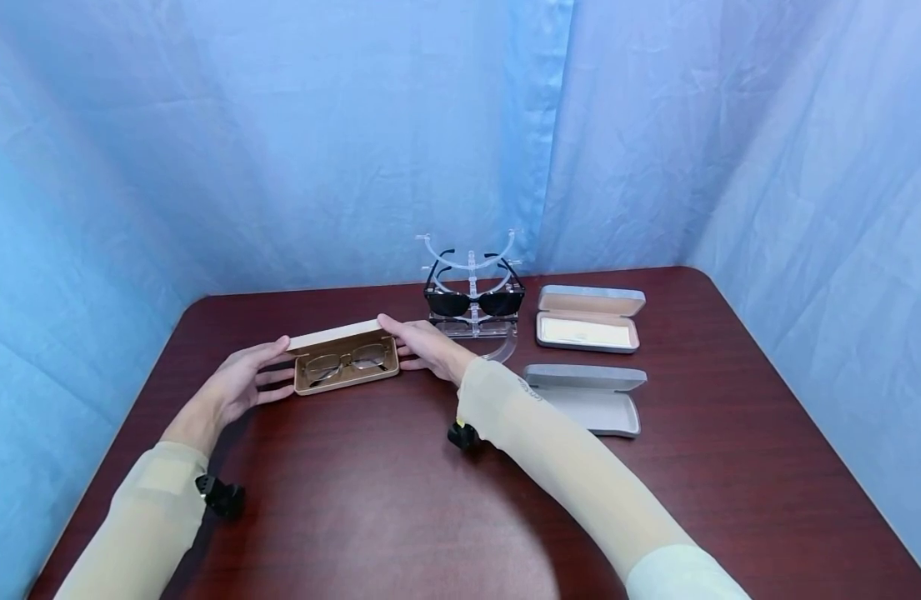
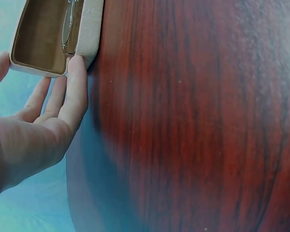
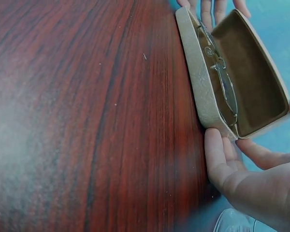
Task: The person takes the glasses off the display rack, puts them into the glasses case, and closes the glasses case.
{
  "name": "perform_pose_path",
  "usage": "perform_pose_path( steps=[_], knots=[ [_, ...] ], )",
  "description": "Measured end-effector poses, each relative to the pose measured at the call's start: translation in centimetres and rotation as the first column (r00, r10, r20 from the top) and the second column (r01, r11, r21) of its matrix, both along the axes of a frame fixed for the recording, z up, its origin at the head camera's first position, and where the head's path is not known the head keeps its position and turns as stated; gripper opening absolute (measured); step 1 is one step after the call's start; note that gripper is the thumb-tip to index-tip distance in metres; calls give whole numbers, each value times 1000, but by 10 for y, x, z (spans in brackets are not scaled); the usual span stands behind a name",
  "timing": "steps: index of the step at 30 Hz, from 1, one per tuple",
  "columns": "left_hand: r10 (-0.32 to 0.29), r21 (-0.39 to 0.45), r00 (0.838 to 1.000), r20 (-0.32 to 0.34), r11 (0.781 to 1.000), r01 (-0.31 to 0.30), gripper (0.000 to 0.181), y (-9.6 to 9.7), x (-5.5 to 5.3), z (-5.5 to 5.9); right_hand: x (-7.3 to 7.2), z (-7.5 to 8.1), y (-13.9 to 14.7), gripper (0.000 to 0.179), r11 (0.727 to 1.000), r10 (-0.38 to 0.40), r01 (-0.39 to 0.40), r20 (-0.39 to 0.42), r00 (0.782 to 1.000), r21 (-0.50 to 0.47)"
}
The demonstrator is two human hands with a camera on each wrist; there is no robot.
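Left of centre, your left hand and right hand, fingers apart, touch the case, probably light, stiff (its glasses likely fragile), best held by both ends.

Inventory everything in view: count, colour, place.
Cream case: one, cream, open between hands
Thin-framed glasses: one pair, metallic, inside it
Clear stand: one, transparent, table back
Sunglasses: at least one pair, black, on stand
Rear case: one, grey, open, right of stand
White item: one, white, in that case
Front case: one, grey, open, nearer the person
Table: one, dark red-brown, underneath
Curtains: count unclear, blue, back and sides
Wrist cameras: two, black, at wrists
Sleeves: two, pale, on arms
Left hand: one, bare, cream case's left end
Right hand: one, bare, its right end
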State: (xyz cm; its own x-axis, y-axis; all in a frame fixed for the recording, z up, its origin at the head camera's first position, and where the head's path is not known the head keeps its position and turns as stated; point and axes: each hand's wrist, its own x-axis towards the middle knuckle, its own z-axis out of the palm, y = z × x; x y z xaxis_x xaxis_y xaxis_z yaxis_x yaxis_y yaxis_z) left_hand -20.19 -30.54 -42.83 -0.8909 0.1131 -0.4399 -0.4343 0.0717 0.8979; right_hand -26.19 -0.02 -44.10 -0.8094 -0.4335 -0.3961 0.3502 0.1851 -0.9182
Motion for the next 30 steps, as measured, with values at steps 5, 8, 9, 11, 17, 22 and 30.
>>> perform_pose_path(
  steps=[5, 8, 9, 11, 17, 22, 30],
  knots=[
    [-1, 26, 1000, -7, 1000, 1, 87, -1, 1, -1, -2, 0, 0, 67, 1000, -3, 4, 10, 1000, -29],
    [2, 42, 1000, -7, 999, -1, 84, -1, 1, -1, -3, -1, 0, 62, 999, -3, 4, 19, 1000, -35],
    [2, 46, 1000, -6, 999, -2, 85, -1, 2, -1, -4, -2, 1, 62, 999, -4, 5, 23, 1000, -35],
    [1, 52, 1000, -8, 999, -1, 85, -1, 4, -1, -4, -2, 1, 62, 999, -3, 4, 33, 999, -39],
    [6, 55, 1000, -11, 998, -6, 85, -4, 5, -2, -3, -2, 3, 65, 999, 12, -10, 45, 999, -52],
    [6, 79, 1000, -20, 997, -4, 82, -5, 7, -2, -3, -3, 4, 68, 997, 29, -27, 33, 999, -69],
    [18, 129, 1000, -17, 992, -15, 75, -5, 9, -1, -3, -3, 6, 69, 994, 51, -48, 31, 998, -95]
  ],
)
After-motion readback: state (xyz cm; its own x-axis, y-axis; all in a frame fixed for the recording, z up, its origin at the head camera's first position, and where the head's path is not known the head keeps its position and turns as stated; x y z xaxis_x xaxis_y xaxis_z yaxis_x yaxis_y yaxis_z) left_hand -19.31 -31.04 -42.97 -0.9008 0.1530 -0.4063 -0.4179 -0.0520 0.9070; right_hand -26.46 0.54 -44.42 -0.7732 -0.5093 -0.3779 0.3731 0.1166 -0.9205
